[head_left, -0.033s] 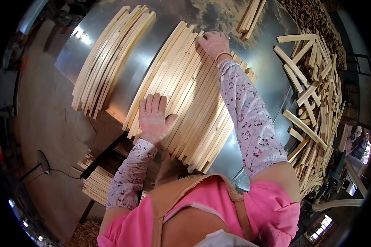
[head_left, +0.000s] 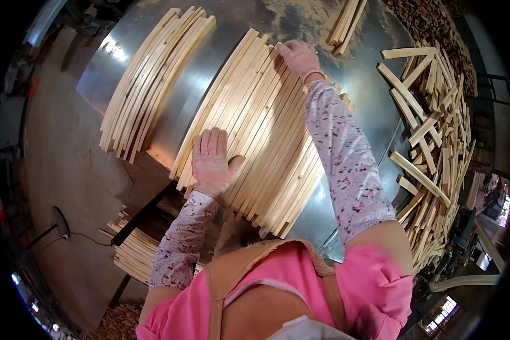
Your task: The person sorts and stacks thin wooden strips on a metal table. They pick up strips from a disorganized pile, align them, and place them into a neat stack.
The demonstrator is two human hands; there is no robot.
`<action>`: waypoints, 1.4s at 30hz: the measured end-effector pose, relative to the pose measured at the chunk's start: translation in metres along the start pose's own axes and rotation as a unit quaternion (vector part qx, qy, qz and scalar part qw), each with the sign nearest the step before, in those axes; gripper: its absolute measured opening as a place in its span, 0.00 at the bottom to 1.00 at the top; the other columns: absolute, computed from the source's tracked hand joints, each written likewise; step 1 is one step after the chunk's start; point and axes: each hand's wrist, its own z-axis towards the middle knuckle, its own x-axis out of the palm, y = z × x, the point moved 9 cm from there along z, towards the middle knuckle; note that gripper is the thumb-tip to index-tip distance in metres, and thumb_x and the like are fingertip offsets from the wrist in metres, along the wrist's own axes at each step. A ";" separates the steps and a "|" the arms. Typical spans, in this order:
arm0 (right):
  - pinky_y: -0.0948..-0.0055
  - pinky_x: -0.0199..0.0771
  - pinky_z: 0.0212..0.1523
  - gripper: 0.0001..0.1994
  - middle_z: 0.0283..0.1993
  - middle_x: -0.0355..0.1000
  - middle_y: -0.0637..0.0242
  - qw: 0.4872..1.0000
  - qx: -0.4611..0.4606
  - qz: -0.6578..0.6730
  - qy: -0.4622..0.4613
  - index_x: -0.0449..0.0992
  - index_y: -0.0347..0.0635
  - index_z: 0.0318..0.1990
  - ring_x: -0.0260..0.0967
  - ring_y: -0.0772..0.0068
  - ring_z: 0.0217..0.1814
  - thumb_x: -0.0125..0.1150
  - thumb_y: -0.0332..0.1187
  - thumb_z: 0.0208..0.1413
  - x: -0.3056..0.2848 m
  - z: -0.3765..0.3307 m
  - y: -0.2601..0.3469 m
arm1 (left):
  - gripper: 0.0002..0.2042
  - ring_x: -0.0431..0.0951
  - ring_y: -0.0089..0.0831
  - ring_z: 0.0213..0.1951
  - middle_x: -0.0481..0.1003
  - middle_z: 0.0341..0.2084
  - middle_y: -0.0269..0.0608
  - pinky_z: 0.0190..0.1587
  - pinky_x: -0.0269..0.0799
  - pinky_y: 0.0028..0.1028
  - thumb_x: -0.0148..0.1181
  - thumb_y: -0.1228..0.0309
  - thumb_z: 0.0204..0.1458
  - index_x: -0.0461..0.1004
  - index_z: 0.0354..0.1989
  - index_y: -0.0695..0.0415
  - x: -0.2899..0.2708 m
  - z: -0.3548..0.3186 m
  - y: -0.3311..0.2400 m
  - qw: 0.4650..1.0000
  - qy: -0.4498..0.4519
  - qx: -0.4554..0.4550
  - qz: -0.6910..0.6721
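Many pale wooden strips [head_left: 252,130] lie side by side in a wide slanted row on the metal table. My left hand [head_left: 212,161], in a pale pink glove, rests flat on the near left part of the row. Its fingers point away and the thumb sticks out to the right. At the far end of the row, my right hand [head_left: 299,58], gloved the same way, has its fingers curled over the tip of a strip. The right forearm, in a flowered sleeve, crosses above the row's right side and hides some strip ends.
To the left on the metal table [head_left: 345,85] lies a smaller bundle of strips [head_left: 153,85]. A few short strips [head_left: 345,25] sit at the far edge near sawdust. Jumbled wood pieces [head_left: 436,136] heap up at the right. More strips [head_left: 136,249] are stacked low at the left.
My right hand has shifted very slightly to the right along the far strip ends. The left hand stays flat in nearly the same place.
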 end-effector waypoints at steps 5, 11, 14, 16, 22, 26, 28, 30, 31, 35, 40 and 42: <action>0.67 0.71 0.69 0.27 0.64 0.80 0.55 0.925 0.056 0.376 0.020 0.79 0.41 0.65 0.77 0.61 0.66 0.62 0.49 0.67 -0.065 -0.020 -0.003 | 0.23 0.77 0.53 0.55 0.78 0.53 0.50 0.61 0.71 0.49 0.66 0.59 0.61 0.75 0.60 0.61 -0.009 -0.007 0.014 0.995 -0.017 -0.051 -0.080; 0.65 0.70 0.70 0.24 0.70 0.73 0.54 0.886 0.059 0.460 -0.013 0.69 0.34 0.72 0.71 0.62 0.70 0.55 0.37 0.74 -0.056 -0.155 -0.118 | 0.13 0.80 0.57 0.45 0.80 0.41 0.53 0.48 0.76 0.46 0.62 0.63 0.64 0.79 0.50 0.59 -0.122 -0.036 0.060 0.951 -0.172 -0.193 -0.171; 0.61 0.67 0.73 0.28 0.74 0.69 0.50 0.920 0.142 0.363 -0.023 0.66 0.32 0.74 0.69 0.58 0.71 0.53 0.41 0.75 -0.065 -0.224 -0.159 | 0.17 0.82 0.49 0.45 0.82 0.41 0.54 0.50 0.77 0.41 0.63 0.58 0.65 0.81 0.50 0.60 -0.154 -0.163 0.131 0.808 -0.231 -0.458 -0.291; 0.61 0.59 0.80 0.30 0.79 0.63 0.49 0.959 0.114 0.259 -0.016 0.63 0.32 0.77 0.63 0.55 0.78 0.53 0.43 0.76 -0.051 -0.241 -0.194 | 0.20 0.83 0.48 0.47 0.83 0.42 0.54 0.52 0.77 0.40 0.62 0.54 0.66 0.82 0.50 0.60 -0.214 -0.287 0.143 0.802 -0.381 -0.447 -0.106; 0.59 0.68 0.72 0.34 0.75 0.66 0.42 0.976 0.149 0.151 0.059 0.60 0.33 0.77 0.69 0.45 0.73 0.49 0.50 0.76 -0.038 -0.272 -0.179 | 0.25 0.84 0.53 0.45 0.84 0.42 0.59 0.52 0.77 0.43 0.61 0.49 0.59 0.83 0.50 0.60 -0.404 -0.704 0.005 0.468 -0.394 -0.773 0.167; 0.50 0.71 0.64 0.29 0.60 0.77 0.46 0.983 0.133 0.119 0.034 0.69 0.34 0.67 0.76 0.46 0.61 0.50 0.52 0.73 -0.026 -0.257 -0.171 | 0.25 0.84 0.62 0.50 0.84 0.42 0.63 0.54 0.78 0.51 0.54 0.51 0.63 0.84 0.48 0.63 -0.402 -0.950 -0.224 0.205 -0.119 -0.928 0.287; 0.50 0.72 0.64 0.29 0.60 0.77 0.45 0.988 0.121 0.083 0.046 0.69 0.35 0.66 0.76 0.45 0.61 0.50 0.51 0.73 -0.011 -0.254 -0.155 | 0.26 0.84 0.63 0.51 0.84 0.42 0.65 0.55 0.79 0.53 0.52 0.49 0.65 0.85 0.47 0.61 -0.369 -1.030 -0.324 0.168 0.062 -0.945 0.275; 0.49 0.72 0.64 0.28 0.59 0.77 0.45 0.995 0.088 0.043 0.030 0.69 0.35 0.66 0.76 0.44 0.62 0.50 0.51 0.73 -0.015 -0.264 -0.127 | 0.24 0.84 0.61 0.51 0.84 0.44 0.63 0.55 0.79 0.51 0.52 0.50 0.65 0.86 0.47 0.58 -0.289 -1.028 -0.381 -0.003 -0.182 -0.953 0.241; 0.49 0.72 0.64 0.28 0.59 0.77 0.45 0.997 0.068 0.022 0.043 0.70 0.35 0.66 0.76 0.44 0.62 0.50 0.51 0.73 -0.012 -0.267 -0.110 | 0.24 0.84 0.61 0.51 0.84 0.44 0.63 0.55 0.79 0.51 0.52 0.50 0.65 0.86 0.47 0.58 -0.270 -1.029 -0.409 -0.017 -0.191 -0.952 0.239; 0.49 0.72 0.64 0.27 0.59 0.78 0.44 0.992 -0.038 -0.056 0.105 0.70 0.36 0.65 0.75 0.43 0.62 0.50 0.51 0.72 0.013 -0.276 -0.042 | 0.23 0.83 0.57 0.56 0.84 0.47 0.61 0.59 0.77 0.47 0.56 0.51 0.63 0.85 0.50 0.58 -0.169 -1.052 -0.509 -0.059 -0.248 -0.953 0.163; 0.48 0.72 0.64 0.26 0.58 0.78 0.43 0.961 -0.134 -0.151 0.189 0.71 0.37 0.64 0.75 0.41 0.63 0.50 0.50 0.72 0.036 -0.301 0.009 | 0.28 0.80 0.55 0.61 0.82 0.54 0.60 0.66 0.74 0.43 0.62 0.51 0.62 0.79 0.64 0.57 -0.109 -1.076 -0.517 -0.025 -0.186 -0.981 0.046; 0.48 0.72 0.64 0.26 0.58 0.78 0.42 0.948 -0.168 -0.177 0.202 0.71 0.37 0.64 0.75 0.40 0.63 0.50 0.50 0.72 0.037 -0.304 0.022 | 0.25 0.78 0.53 0.63 0.79 0.58 0.60 0.64 0.74 0.47 0.57 0.53 0.64 0.78 0.63 0.55 -0.079 -1.055 -0.486 -0.014 -0.257 -0.963 0.077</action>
